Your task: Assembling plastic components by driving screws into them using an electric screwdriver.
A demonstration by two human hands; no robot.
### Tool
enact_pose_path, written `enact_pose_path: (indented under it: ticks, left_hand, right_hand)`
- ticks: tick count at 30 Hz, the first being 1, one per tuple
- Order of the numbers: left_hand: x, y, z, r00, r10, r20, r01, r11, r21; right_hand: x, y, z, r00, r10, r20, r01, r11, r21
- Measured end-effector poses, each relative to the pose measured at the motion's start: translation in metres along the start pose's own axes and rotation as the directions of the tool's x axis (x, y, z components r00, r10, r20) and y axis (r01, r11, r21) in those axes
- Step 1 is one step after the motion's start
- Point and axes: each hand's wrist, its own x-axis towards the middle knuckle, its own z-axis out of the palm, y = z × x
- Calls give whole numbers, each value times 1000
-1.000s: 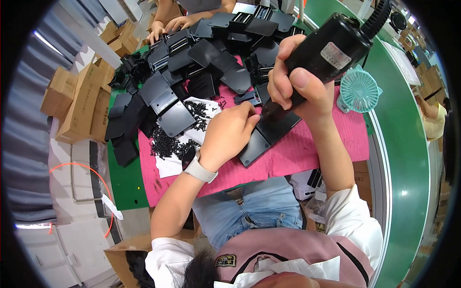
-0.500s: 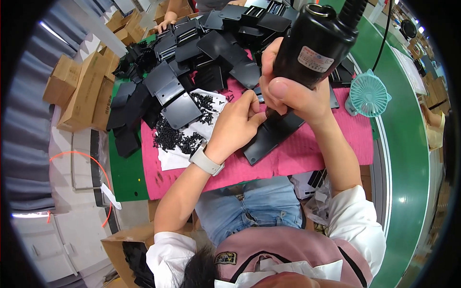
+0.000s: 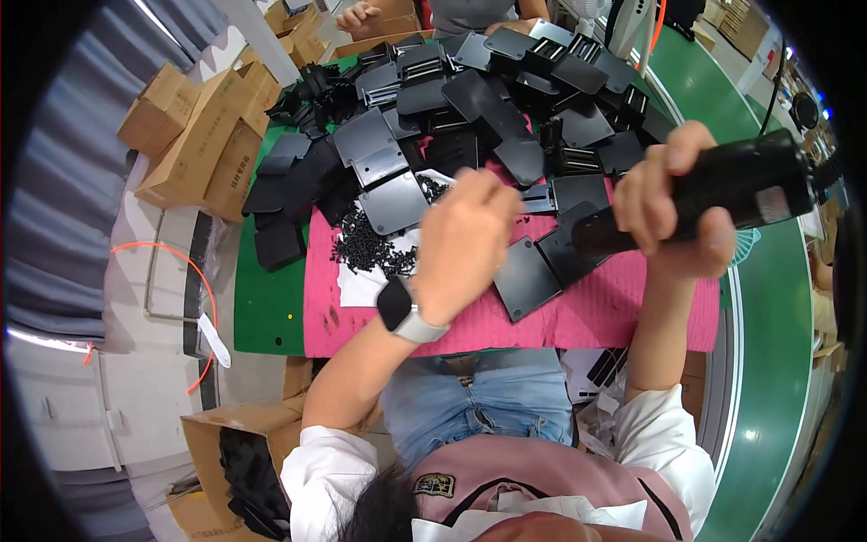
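My right hand (image 3: 673, 203) is wrapped around a black electric screwdriver (image 3: 745, 185). The tool lies almost level, its nose end over a folding black plate piece (image 3: 528, 278) on the pink mat. My left hand (image 3: 465, 239) is off the plate, beside a heap of small black screws (image 3: 366, 244) on a white cloth (image 3: 357, 287). Its fingers look curled but are smeared by motion, so whether they hold anything is hidden. A wristwatch is on my left wrist.
Many black plate brackets (image 3: 470, 99) are piled across the far side of the green table (image 3: 280, 312). A person's hand (image 3: 359, 16) shows beyond them. A teal fan (image 3: 744, 246) is partly hidden behind my right hand. Cardboard boxes (image 3: 203, 149) stand at left.
The screwdriver has swung from upright over the plate to nearly level, moving right and nearer. My left hand has left the plate at the tool's tip. The whole view has shifted.
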Motion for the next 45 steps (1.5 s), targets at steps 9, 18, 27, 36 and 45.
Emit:
enact_pose_path:
  ticks: [9,18,27,36,45]
  left_hand:
    - [-1,-54,-5,995,-17,102,-18,941,338]
    - [-2,-52,-7,998,-44,-40,55,952,302]
    - [-4,-13,-12,929,-12,371,310,574,-758]
    - [-8,-14,-3,970,87,229,139,577,-805]
    - [-12,-10,1,930,21,366,335,357,-872]
  right_hand:
    - [-3,5,-6,1000,26,-10,-25,1000,17]
    - [-4,5,-8,999,6,-35,-6,1000,14]
    - [-3,-5,-3,982,-183,-54,189,972,141]
    - [-9,-3,-2,983,-172,-59,180,962,207]
    - [-13,-1,4,978,-141,-154,172,960,219]
